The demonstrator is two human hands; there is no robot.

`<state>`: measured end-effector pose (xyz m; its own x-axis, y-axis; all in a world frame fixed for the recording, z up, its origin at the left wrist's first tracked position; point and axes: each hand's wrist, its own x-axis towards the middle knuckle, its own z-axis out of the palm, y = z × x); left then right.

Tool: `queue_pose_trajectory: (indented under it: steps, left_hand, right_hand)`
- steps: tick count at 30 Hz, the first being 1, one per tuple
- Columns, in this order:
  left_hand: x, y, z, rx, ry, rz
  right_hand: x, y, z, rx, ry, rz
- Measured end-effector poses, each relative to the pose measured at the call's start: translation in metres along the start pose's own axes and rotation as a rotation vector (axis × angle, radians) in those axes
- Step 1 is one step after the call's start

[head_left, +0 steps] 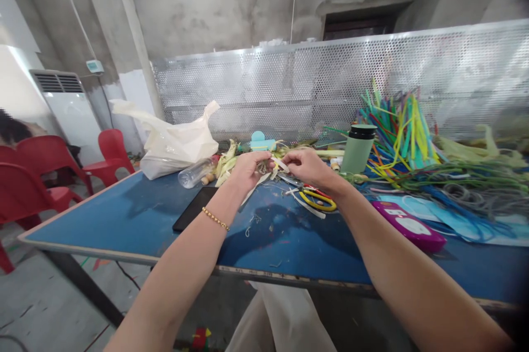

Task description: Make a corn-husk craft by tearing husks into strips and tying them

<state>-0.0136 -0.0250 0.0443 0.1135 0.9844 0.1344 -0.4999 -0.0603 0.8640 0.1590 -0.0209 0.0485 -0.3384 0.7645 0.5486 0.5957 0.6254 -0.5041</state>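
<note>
There are two hands, one held strip, one green flask and one white bag.

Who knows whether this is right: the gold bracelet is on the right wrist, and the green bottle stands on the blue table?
Wrong wrist: the head view shows the gold bracelet on the left wrist. The green bottle stands on the blue table.

I see a blue table, a whitish strip at twelve o'clock, cream bag at eleven, green cup at one, magenta box at two.
</note>
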Motion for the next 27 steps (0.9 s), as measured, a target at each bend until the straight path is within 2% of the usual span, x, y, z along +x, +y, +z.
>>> queue_pose_trajectory:
  steps: [1,4,6,11,17,27]
  left_hand:
    - [0.0,0.001,0.0,-0.005,0.011,-0.006]
    - [-0.001,0.001,0.002,0.013,0.043,0.039]
    - [-0.002,-0.001,0.003,0.069,0.06,0.104]
    - [-0.002,-0.009,0.004,0.248,0.049,0.233]
    - [-0.002,-0.012,0.002,0.359,0.011,0.24]
    - [-0.002,-0.009,0.002,0.286,-0.076,0.197]
  right_hand:
    - [0.0,-0.002,-0.001,-0.06,0.04,-0.065]
    - [-0.003,-0.01,-0.003,-0.168,0.279,-0.215]
    - [-0.006,-0.015,-0.002,-0.16,0.347,-0.261]
    - [-0.006,-0.018,0.009,-0.206,0.245,-0.305]
    - [-0.002,-0.01,0.021,-0.106,0.177,-0.12]
    - [-0.002,-0.005,0.022,-0.278,0.254,-0.211]
